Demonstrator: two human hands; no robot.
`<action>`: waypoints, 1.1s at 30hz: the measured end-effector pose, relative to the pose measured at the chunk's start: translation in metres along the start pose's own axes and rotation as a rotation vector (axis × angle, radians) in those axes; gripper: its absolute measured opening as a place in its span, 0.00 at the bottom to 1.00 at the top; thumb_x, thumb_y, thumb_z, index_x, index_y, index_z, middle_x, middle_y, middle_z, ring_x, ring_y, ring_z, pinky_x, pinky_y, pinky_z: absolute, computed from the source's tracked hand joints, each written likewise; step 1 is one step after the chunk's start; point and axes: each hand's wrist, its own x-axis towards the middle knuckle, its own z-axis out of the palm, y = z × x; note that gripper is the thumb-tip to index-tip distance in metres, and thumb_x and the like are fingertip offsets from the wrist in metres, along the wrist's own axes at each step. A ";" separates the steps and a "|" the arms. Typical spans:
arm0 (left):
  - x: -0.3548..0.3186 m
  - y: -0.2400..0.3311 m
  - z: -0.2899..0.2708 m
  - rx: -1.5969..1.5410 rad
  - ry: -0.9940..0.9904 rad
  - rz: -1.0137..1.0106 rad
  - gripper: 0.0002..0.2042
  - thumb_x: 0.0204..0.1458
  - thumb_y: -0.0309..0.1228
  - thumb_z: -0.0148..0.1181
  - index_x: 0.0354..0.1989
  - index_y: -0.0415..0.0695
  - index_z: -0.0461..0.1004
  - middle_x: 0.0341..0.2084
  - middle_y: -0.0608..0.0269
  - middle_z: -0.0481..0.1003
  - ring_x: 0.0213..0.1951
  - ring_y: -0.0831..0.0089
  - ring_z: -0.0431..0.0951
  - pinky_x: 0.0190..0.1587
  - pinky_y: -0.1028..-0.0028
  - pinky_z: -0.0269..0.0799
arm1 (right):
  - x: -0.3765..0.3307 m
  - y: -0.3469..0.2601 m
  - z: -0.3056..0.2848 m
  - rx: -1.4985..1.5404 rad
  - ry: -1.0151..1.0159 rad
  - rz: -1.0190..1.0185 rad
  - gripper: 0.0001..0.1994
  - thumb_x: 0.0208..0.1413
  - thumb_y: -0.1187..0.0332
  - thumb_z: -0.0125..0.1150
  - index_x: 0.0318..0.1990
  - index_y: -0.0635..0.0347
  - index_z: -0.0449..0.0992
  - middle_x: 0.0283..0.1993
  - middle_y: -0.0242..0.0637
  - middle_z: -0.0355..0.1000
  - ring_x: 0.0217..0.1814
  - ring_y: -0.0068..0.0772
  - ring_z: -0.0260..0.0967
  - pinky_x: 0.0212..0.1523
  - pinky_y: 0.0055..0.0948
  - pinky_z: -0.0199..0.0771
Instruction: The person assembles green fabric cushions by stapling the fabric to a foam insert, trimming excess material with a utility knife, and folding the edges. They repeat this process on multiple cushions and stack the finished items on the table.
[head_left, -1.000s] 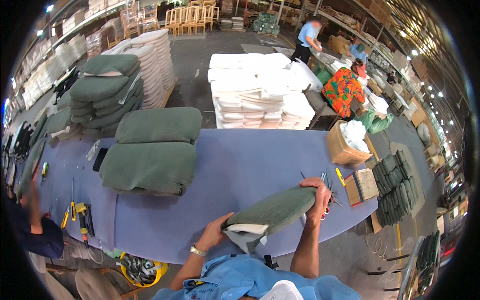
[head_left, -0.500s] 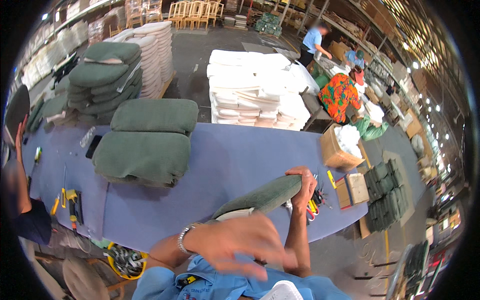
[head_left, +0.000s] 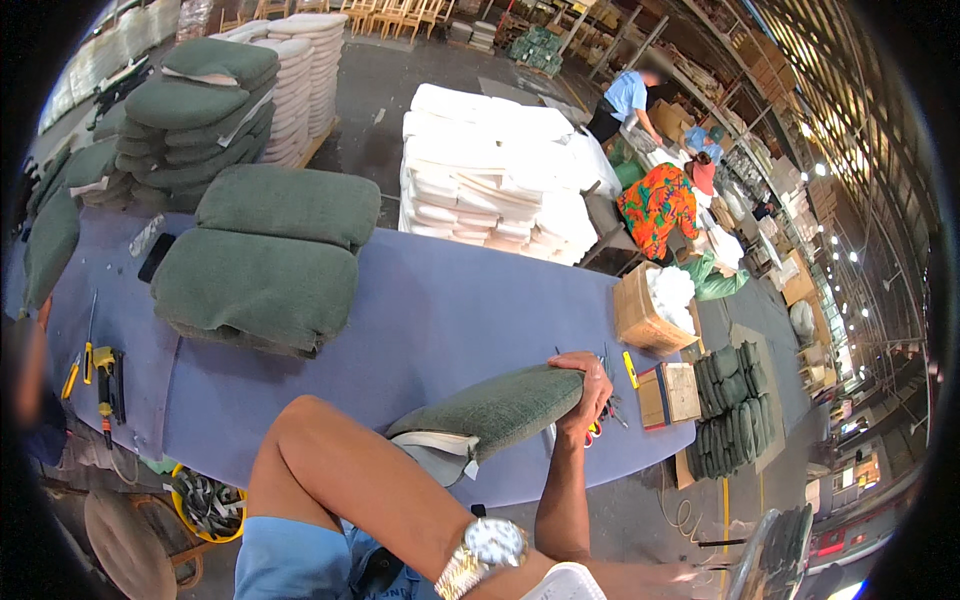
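Observation:
A dark green fabric seat cushion (head_left: 500, 405) stands tilted at the table's near edge. Its left end shows a whitish open edge and a small white tag. My right hand (head_left: 585, 390) is wrapped around the cushion's right end. My left forearm, with a gold-coloured watch (head_left: 495, 543) at the wrist, crosses in front of the cushion and over my right forearm. At the lower edge my left hand (head_left: 645, 580) is smeared by motion, so its fingers cannot be made out. Beside my right hand lie scissors with red handles (head_left: 594, 433), partly hidden.
Two folded green cushions (head_left: 260, 285) lie on the blue table (head_left: 440, 290). A yellow-black tool (head_left: 104, 385) sits left, a yellow cutter (head_left: 630, 369) right. Cardboard boxes (head_left: 640, 325) stand at the right end. White cushions (head_left: 490, 180) are stacked behind; a co-worker is at far left.
My left hand has swept from in front of my chest to the lower right, across my right forearm. The right hand keeps hold of the cushion. The view has shifted slightly.

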 end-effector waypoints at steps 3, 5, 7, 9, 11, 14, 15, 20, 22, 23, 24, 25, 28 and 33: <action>0.003 -0.010 0.008 -0.034 0.018 0.036 0.17 0.64 0.37 0.50 0.54 0.39 0.72 0.51 0.50 0.72 0.56 0.54 0.70 0.61 0.52 0.59 | -0.002 -0.007 0.001 -0.001 -0.006 0.003 0.28 0.70 0.54 0.42 0.32 0.71 0.80 0.35 0.49 0.78 0.39 0.39 0.74 0.45 0.36 0.72; 0.008 -0.015 0.004 -0.022 -0.005 0.046 0.17 0.64 0.37 0.50 0.54 0.39 0.72 0.52 0.50 0.72 0.57 0.54 0.69 0.62 0.51 0.57 | -0.002 -0.009 0.002 0.000 0.004 -0.004 0.27 0.70 0.55 0.43 0.32 0.71 0.80 0.35 0.48 0.79 0.40 0.38 0.74 0.45 0.36 0.71; 0.010 -0.018 0.005 -0.015 -0.008 0.044 0.17 0.64 0.37 0.50 0.54 0.39 0.72 0.53 0.50 0.72 0.58 0.54 0.69 0.63 0.50 0.56 | -0.009 -0.008 0.001 -0.011 0.022 0.004 0.27 0.70 0.54 0.43 0.32 0.71 0.80 0.35 0.49 0.79 0.40 0.39 0.74 0.46 0.36 0.72; 0.011 -0.020 0.002 0.001 -0.015 0.044 0.17 0.64 0.37 0.50 0.55 0.39 0.72 0.54 0.51 0.72 0.59 0.55 0.68 0.63 0.49 0.55 | -0.009 -0.009 0.001 -0.027 0.013 -0.021 0.29 0.71 0.53 0.40 0.31 0.72 0.77 0.34 0.52 0.77 0.38 0.43 0.75 0.47 0.40 0.74; 0.011 -0.024 0.007 -0.015 -0.006 0.050 0.17 0.64 0.37 0.50 0.55 0.40 0.73 0.55 0.51 0.71 0.60 0.55 0.68 0.64 0.47 0.54 | -0.012 -0.008 -0.004 -0.016 0.037 -0.011 0.29 0.71 0.53 0.40 0.31 0.72 0.78 0.34 0.53 0.77 0.38 0.44 0.75 0.47 0.40 0.74; 0.010 -0.028 0.012 -0.040 0.022 0.059 0.17 0.64 0.37 0.50 0.56 0.40 0.73 0.57 0.51 0.71 0.61 0.55 0.67 0.65 0.46 0.52 | -0.011 -0.011 -0.003 -0.011 0.031 -0.052 0.29 0.71 0.53 0.39 0.32 0.72 0.78 0.34 0.54 0.77 0.38 0.44 0.75 0.47 0.41 0.75; 0.010 -0.029 0.013 -0.046 0.032 0.060 0.18 0.64 0.37 0.50 0.56 0.40 0.73 0.57 0.52 0.71 0.62 0.55 0.67 0.65 0.45 0.52 | -0.011 -0.012 -0.004 -0.016 0.030 -0.045 0.29 0.71 0.53 0.39 0.32 0.72 0.78 0.34 0.54 0.77 0.38 0.44 0.75 0.47 0.41 0.75; 0.009 -0.026 0.015 -0.060 0.058 0.070 0.18 0.65 0.37 0.49 0.57 0.40 0.73 0.60 0.52 0.70 0.64 0.56 0.66 0.67 0.42 0.49 | -0.014 -0.013 -0.004 -0.027 0.032 -0.017 0.29 0.70 0.53 0.39 0.32 0.73 0.78 0.34 0.54 0.77 0.38 0.44 0.75 0.47 0.42 0.75; 0.009 -0.030 0.015 -0.051 0.061 0.074 0.18 0.65 0.37 0.49 0.57 0.40 0.73 0.61 0.53 0.70 0.65 0.56 0.65 0.68 0.41 0.47 | -0.013 -0.014 -0.002 -0.021 0.032 -0.024 0.29 0.70 0.53 0.39 0.32 0.73 0.78 0.34 0.54 0.77 0.38 0.44 0.75 0.47 0.42 0.75; 0.010 -0.032 0.017 -0.045 0.063 0.077 0.18 0.65 0.37 0.49 0.57 0.41 0.73 0.62 0.53 0.70 0.66 0.56 0.65 0.68 0.40 0.47 | -0.012 -0.014 -0.002 -0.017 0.032 -0.030 0.29 0.70 0.53 0.40 0.32 0.73 0.78 0.34 0.54 0.77 0.38 0.45 0.75 0.47 0.42 0.75; 0.010 -0.034 0.019 -0.033 0.069 0.078 0.18 0.65 0.37 0.49 0.58 0.41 0.73 0.62 0.53 0.70 0.66 0.57 0.65 0.69 0.40 0.46 | -0.013 -0.014 -0.001 -0.020 0.030 -0.033 0.29 0.70 0.53 0.40 0.32 0.73 0.78 0.34 0.54 0.77 0.38 0.45 0.75 0.47 0.42 0.75; 0.013 -0.037 0.019 -0.019 0.072 0.087 0.18 0.65 0.37 0.49 0.58 0.41 0.73 0.63 0.53 0.70 0.67 0.57 0.64 0.69 0.39 0.46 | -0.013 -0.015 -0.001 -0.024 0.030 -0.040 0.29 0.70 0.54 0.40 0.32 0.73 0.78 0.34 0.54 0.77 0.38 0.45 0.75 0.47 0.42 0.75; 0.016 -0.043 0.019 0.028 0.077 0.096 0.19 0.65 0.37 0.49 0.58 0.41 0.73 0.64 0.53 0.69 0.68 0.57 0.64 0.70 0.37 0.44 | -0.013 -0.015 0.000 -0.021 0.026 -0.051 0.28 0.71 0.54 0.40 0.32 0.72 0.78 0.33 0.54 0.77 0.38 0.45 0.75 0.47 0.42 0.75; 0.015 -0.046 0.007 0.001 -0.051 0.126 0.19 0.66 0.37 0.48 0.60 0.42 0.74 0.69 0.56 0.67 0.72 0.58 0.61 0.72 0.34 0.39 | -0.014 -0.015 0.000 -0.032 0.035 -0.007 0.28 0.71 0.54 0.41 0.32 0.72 0.78 0.35 0.53 0.77 0.39 0.44 0.75 0.48 0.41 0.75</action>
